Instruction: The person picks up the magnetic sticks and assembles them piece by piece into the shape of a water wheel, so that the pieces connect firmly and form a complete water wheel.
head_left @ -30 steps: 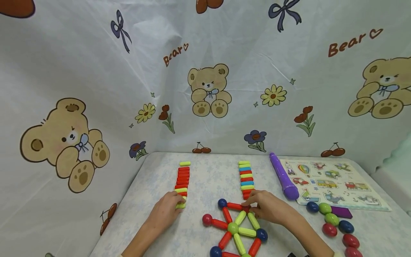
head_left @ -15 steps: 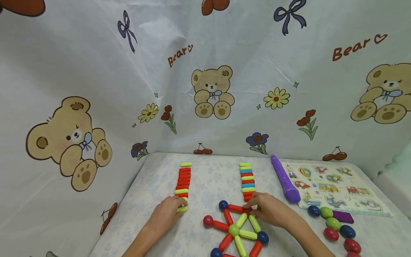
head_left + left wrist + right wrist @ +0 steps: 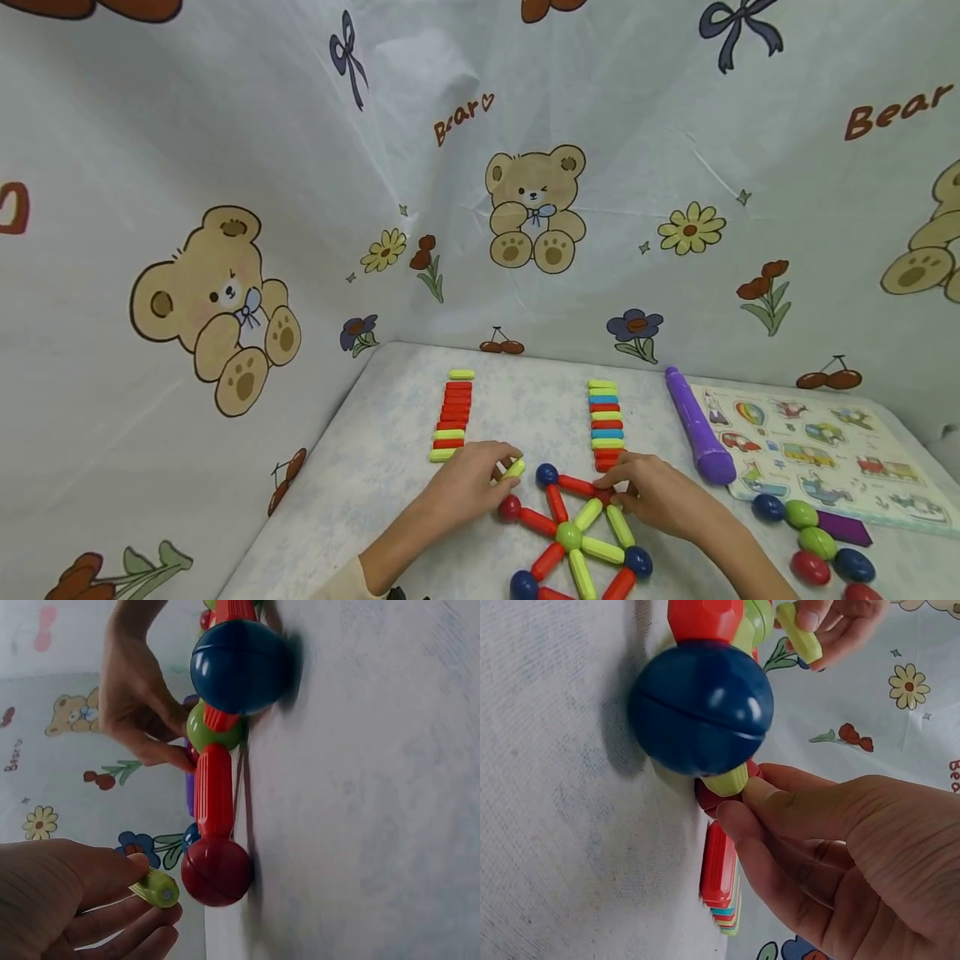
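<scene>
My left hand pinches a yellow-green magnetic rod between thumb and fingers, just left of the wheel-like ball-and-rod build. In the left wrist view, a round metal disc shows on the end of that rod, close by a red ball. My right hand pinches the dark red ball at the build's far right corner, its fingers partly covering it. Red and green rods run out from a green hub ball. Blue balls sit at other corners; the near edge is cut off.
Two rows of loose rods lie farther back, a left row and a right row. A purple microphone-shaped stick lies beside a picture board. Loose coloured balls and a purple piece are at the right.
My left hand has taken a yellow-green rod from the near end of the left row and moved right to the build. My right hand stays on the red ball. The head view has shifted.
</scene>
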A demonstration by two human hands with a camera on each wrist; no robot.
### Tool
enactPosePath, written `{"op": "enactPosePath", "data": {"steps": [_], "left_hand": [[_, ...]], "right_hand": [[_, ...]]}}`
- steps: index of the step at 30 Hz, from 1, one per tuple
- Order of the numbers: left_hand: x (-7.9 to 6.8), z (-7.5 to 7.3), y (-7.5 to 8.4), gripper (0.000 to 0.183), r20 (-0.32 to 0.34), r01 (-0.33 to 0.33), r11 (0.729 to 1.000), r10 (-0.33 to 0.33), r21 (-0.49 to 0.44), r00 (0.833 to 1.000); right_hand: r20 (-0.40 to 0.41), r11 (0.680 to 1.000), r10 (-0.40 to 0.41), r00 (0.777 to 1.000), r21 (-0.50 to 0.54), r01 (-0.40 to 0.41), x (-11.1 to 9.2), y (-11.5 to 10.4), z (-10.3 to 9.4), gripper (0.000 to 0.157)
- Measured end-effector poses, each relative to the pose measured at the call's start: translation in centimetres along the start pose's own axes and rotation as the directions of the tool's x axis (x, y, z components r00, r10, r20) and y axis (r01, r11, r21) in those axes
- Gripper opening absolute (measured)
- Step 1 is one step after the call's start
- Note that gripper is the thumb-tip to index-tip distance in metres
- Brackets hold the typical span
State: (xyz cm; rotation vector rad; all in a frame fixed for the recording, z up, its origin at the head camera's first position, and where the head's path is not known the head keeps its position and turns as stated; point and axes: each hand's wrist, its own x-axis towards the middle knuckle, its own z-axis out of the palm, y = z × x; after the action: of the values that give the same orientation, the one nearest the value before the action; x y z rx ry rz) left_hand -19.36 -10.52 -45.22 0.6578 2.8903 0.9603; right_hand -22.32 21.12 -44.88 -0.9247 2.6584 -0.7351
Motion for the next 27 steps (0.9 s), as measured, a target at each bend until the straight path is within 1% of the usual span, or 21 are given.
{"op": "enactPosePath", "data": {"steps": [2, 5, 12, 18, 24, 27], "left_hand": [[0.4, 0.6, 0.4, 0.032, 0.008, -0.012, 0.999, 0.013, -0.029, 1.000], [0.9, 1.3, 0.6, 0.031, 0.013, -0.014, 0.999, 0.014, -0.043, 1.000], [1.2, 2.3, 0.6, 0.026, 0.036, 0.003, 1.000, -0.002, -0.026, 0.999], [1.5, 2.8, 0.6, 0.025, 0.038, 0.013, 1.000, -0.012, -0.011, 0.999], [1.8, 3.2, 0.7, 0.022, 0.023, -0.008, 1.000, 0.008, 0.009, 1.000], [1.8, 3.2, 0.7, 0.021, 0.028, -0.019, 1.000, 0.018, 0.021, 0.999]], "right_hand": [[0.006, 1.000, 0.002, 1.000, -0.001, -0.002, 0.0, 0.0, -0.1, 0.027], [0.011, 1.000, 0.007, 1.000, -0.006, -0.007, 0.0, -0.1, -0.2, 0.026], [0.016, 1.000, 0.017, 1.000, -0.015, -0.017, 0.0, -0.2, -0.3, 0.026], [0.022, 1.000, 0.008, 1.000, -0.014, -0.008, 0.0, -0.2, -0.3, 0.026], [0.019, 1.000, 0.001, 1.000, -0.024, 0.000, -0.1, -0.3, -0.5, 0.025], [0.022, 1.000, 0.004, 1.000, -0.019, -0.004, -0.1, -0.2, -0.4, 0.025]]}}
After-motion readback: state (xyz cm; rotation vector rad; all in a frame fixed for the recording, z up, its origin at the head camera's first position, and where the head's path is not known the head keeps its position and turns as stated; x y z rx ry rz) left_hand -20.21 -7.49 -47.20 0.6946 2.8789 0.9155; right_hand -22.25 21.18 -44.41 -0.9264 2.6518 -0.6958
